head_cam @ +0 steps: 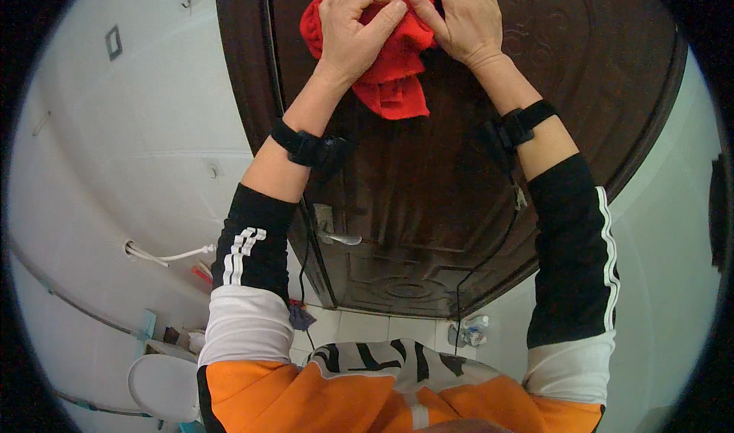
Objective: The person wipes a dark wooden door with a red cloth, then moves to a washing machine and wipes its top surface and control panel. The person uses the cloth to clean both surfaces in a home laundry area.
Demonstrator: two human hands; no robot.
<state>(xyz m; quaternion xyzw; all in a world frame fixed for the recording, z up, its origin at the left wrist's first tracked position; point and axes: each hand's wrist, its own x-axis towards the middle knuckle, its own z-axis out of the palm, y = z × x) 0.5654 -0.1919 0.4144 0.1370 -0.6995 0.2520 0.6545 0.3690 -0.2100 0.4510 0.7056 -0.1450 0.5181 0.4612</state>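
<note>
A red cloth lies against the upper part of a dark brown panelled door, its lower folds hanging down. My left hand is on the cloth, thumb and forefinger brought together at a bunched part of it. At the cloth's right edge is my right hand, its fingers stretched upward on the door and its thumb touching the cloth; the fingertips reach the picture's top edge. Both wrists carry black straps with small devices, and cables run down from them.
A metal lever handle sticks out at the door's lower left. White walls stand on both sides, with a hook and a white cable on the left one. Low down are a white toilet lid and plastic bottles on the tiled floor.
</note>
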